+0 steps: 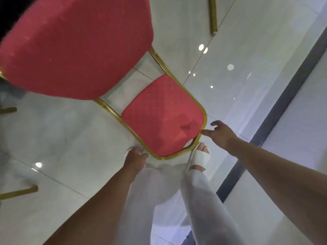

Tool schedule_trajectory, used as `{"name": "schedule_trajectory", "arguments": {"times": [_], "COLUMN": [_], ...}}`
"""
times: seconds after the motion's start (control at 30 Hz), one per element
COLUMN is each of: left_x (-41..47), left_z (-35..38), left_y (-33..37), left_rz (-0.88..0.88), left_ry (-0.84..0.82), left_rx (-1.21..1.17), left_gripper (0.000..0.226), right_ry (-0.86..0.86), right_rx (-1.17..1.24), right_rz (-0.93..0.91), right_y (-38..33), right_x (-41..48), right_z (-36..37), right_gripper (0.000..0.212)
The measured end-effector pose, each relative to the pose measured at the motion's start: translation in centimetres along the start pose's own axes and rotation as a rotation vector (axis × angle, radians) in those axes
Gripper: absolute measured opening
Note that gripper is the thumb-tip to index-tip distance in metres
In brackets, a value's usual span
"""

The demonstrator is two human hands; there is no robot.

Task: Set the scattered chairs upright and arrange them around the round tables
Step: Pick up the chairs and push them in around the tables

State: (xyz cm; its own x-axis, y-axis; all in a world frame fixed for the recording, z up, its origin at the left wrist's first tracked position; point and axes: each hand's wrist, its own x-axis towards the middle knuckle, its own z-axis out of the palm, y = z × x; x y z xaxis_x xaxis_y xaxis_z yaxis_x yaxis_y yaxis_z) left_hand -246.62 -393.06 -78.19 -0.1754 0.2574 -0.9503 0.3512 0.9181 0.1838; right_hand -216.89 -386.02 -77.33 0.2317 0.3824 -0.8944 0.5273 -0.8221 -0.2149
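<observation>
Gold frame (205,119) gripped: the left hand (136,154) curls round the backrest (162,117) top corner, right hand (221,133) spread wide, one fingertip (203,132) touching it. Red chair (79,46) sits on the glossy tiles (70,138) ahead; a one-sided pull could swing it onto the sandalled foot (198,156) beneath

Glossy white tile floor (70,138) w/ dark strip (284,96), light glints (230,67).

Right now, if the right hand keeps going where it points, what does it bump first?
Probably the right hand meets the chair's gold frame, right next to it; depth is unclear.
</observation>
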Motion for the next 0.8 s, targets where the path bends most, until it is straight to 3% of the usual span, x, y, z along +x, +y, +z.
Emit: {"name": "schedule_trajectory", "arguments": {"times": [0.1, 0.2, 0.33, 0.4, 0.57, 0.7, 0.8], "left_x": [6.7, 12.3, 18.0, 19.7, 20.6, 15.2, 8.1], "left_z": [1.8, 3.6, 6.9, 8.4, 8.7, 7.3, 5.7], "left_y": [-1.4, -3.3, -5.5, -6.1, -6.7, -7.9, -7.7], "left_rz": [-0.163, -0.300, -0.371, -0.348, -0.285, -0.298, -0.362], "left_ry": [0.035, 0.090, 0.036, 0.027, 0.011, 0.009, 0.014], "left_rx": [-0.250, -0.562, -0.844, -0.887, -0.963, -0.887, -0.750], "left_gripper": [0.047, 0.064, 0.057, 0.056, 0.065, 0.065, 0.067], "right_ry": [0.034, 0.141, 0.192, 0.107, -0.071, -0.081, -0.060], "right_rx": [-0.061, -0.102, -0.030, -0.013, 0.095, -0.009, 0.020], "right_rz": [-0.069, -0.130, -0.191, -0.167, -0.126, -0.116, -0.113], "right_y": [-0.3, -0.5, -1.5, -2.0, -3.4, -3.3, -2.5], "right_x": [7.6, 14.1, 21.1, 23.6, 26.1, 20.6, 13.3], "right_z": [2.5, 4.9, 6.3, 6.7, 5.9, 3.9, 1.2], "right_gripper": [0.072, 0.070, 0.083, 0.088, 0.060, 0.063, 0.051]}}
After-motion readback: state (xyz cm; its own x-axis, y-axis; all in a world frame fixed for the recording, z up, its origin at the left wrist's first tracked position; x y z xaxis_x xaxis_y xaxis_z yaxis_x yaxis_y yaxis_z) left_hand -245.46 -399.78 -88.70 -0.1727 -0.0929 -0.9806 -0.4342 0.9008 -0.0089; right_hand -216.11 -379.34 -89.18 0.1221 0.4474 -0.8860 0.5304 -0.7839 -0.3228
